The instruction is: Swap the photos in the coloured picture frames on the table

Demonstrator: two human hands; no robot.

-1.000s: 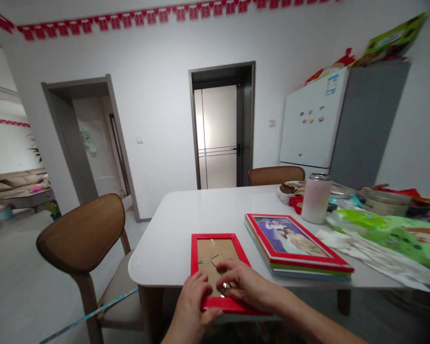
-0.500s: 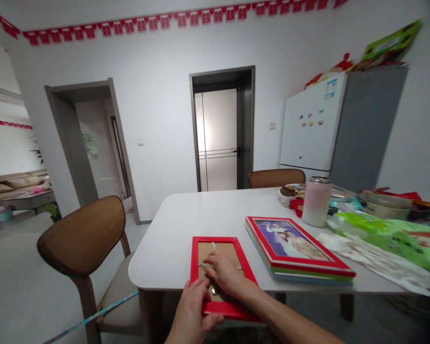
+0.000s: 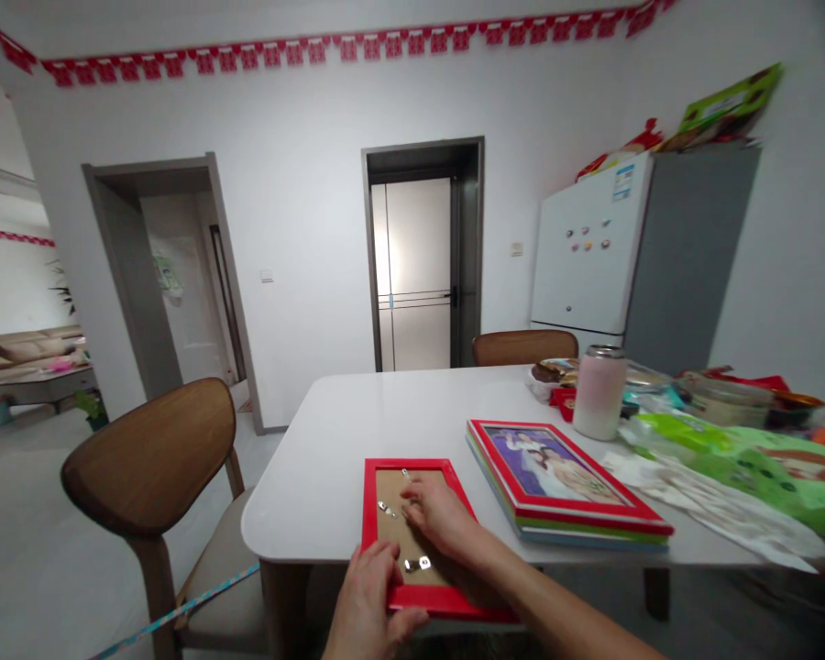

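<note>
A red picture frame (image 3: 412, 600) lies face down at the table's near edge, its brown backing board (image 3: 393, 536) showing with small metal clips around it. My left hand (image 3: 375, 587) grips the frame's lower left corner, thumb along the near edge. Above the board is my right hand (image 3: 440, 518), its fingers curled together near the upper middle; whether they hold anything is hidden. One metal clip (image 3: 386, 508) on the left side sits just left of those fingertips. Another piece of metal hardware (image 3: 416, 564) shows lower down, between my hands.
Right of the frame stands a stack of frames, topped by a red-framed photo (image 3: 550, 467). Beyond it are a pink-white bottle (image 3: 599, 392), white gloves (image 3: 701, 500) and green packaging (image 3: 784, 458). A wooden chair (image 3: 155, 458) stands at the table's left.
My right hand has shifted slightly right, off the left-side clip, which now sits tilted and in plain sight. The lower metal hardware is more exposed. My left hand keeps its hold.
</note>
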